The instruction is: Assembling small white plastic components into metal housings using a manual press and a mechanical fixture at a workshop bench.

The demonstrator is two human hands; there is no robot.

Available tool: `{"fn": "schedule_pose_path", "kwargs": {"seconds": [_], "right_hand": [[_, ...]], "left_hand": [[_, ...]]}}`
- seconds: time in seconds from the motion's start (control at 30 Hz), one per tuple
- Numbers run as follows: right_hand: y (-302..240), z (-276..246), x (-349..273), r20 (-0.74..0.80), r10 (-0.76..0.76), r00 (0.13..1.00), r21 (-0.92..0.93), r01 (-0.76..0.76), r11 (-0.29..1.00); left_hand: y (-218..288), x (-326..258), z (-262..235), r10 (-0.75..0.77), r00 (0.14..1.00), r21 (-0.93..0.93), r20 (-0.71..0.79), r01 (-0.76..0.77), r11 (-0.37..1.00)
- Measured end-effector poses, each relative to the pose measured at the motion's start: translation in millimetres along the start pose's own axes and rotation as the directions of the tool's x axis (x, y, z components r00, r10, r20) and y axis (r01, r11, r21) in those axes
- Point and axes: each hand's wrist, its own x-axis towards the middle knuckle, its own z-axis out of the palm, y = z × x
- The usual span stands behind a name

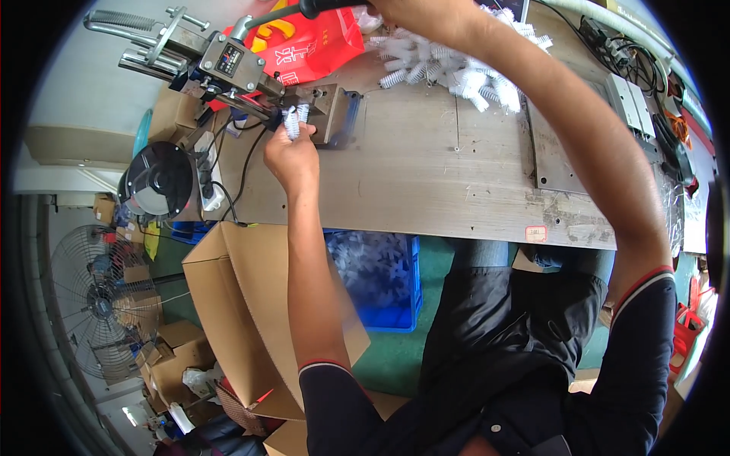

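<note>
One white piece (292, 124), perhaps two side by side, is pinched between the thumb and fingers of your left hand (293, 158), at the left side of the steel block (329, 114) and by the tool end of the press (228, 61). Your right hand (411, 11) is at the far edge, by the lever's black grip (319, 6). You seem to be setting the piece at the tool for a stroke; the next move probably calls for a steady left hand, fingertips clear of the tool, and an even pull with the right. More pieces lie in a pile (426, 64) on the far side of the bench (395, 167).

The far edge cuts off most of your right hand, so I cannot tell how firmly it grasps. Your left fingers hide where piece and tool meet, and whether they touch is unclear. Your left forearm crosses the carton (236, 304) and hides part of the blue bin (415, 285), whose pale contents are hard to make out
</note>
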Motion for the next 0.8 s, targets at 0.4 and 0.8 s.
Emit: {"fn": "schedule_pose_path", "kwargs": {"seconds": [0.4, 0.8], "right_hand": [[-44, -50, 27, 0.122, -0.024, 0.992, -0.112, 0.038, 0.993], [-60, -62, 31, 0.188, 0.052, 0.981, -0.097, -0.034, 0.995]], "left_hand": [[2, -17, 16, 0.204, 0.971, 0.307, -0.122, -0.159, 0.938], [10, 1, 3, -0.257, 0.964, -0.201, 0.062, 0.264, 0.943]]}}
